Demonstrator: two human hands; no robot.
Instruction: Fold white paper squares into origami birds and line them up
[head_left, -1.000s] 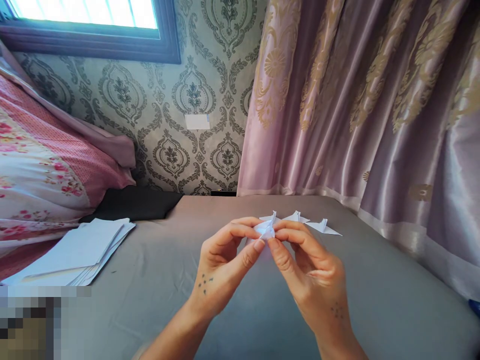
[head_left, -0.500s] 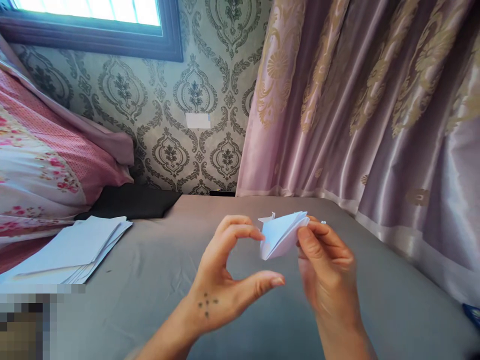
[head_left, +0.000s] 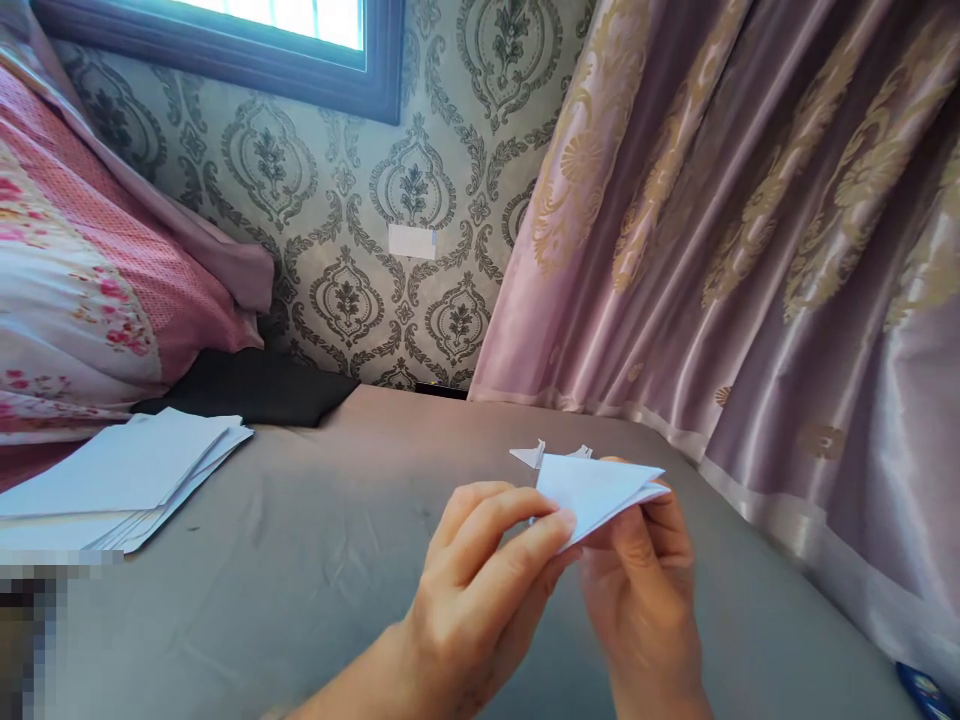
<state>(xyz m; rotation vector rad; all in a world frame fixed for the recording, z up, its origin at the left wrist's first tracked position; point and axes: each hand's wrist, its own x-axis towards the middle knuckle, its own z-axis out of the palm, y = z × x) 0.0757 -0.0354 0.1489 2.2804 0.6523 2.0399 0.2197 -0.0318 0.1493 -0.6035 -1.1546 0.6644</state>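
Observation:
A folded white paper with layered, pointed flaps is held up between my two hands, above the grey bed surface. My left hand pinches its left lower edge, fingers on the near face and the thumb mostly hidden behind. On the right side, my right hand grips the paper from below, with its thumb near the open layers at the right tip. Just beyond the paper, small white folded paper pieces rest on the surface, partly hidden by it.
A stack of white paper sheets lies on the left, in front of a black flat item. Floral pink fabric hangs at the left. A long curtain borders the right side, with a blue object at the lower right.
My left hand, open and beside the paper before, has closed on its left edge. The folded paper has turned, its tip now pointing right, and sits slightly lower. The camera view has tilted.

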